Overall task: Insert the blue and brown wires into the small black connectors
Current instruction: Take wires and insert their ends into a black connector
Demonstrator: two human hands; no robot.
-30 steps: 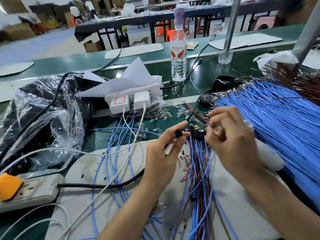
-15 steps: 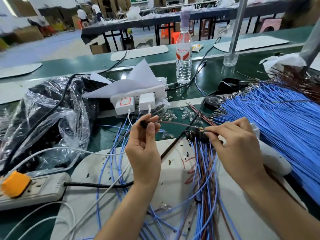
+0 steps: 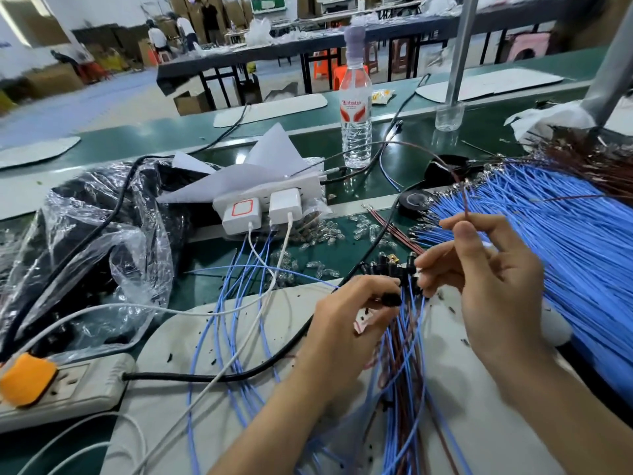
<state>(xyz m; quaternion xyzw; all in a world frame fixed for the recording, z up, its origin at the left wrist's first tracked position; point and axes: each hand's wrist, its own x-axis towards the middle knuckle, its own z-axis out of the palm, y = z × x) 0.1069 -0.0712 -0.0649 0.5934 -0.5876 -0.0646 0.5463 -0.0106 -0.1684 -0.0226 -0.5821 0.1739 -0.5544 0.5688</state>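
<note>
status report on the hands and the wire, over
Left hand pinches small black connector. Right hand pinches brown wire, held up above connector cluster. Loose blue and brown wires tangled beneath both hands.

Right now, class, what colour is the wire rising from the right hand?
Brown wire above the right hand; head view shows it best.

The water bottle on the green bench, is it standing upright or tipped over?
Upright: the water bottle stands on its base on the green bench, with its cap at the top.
</note>
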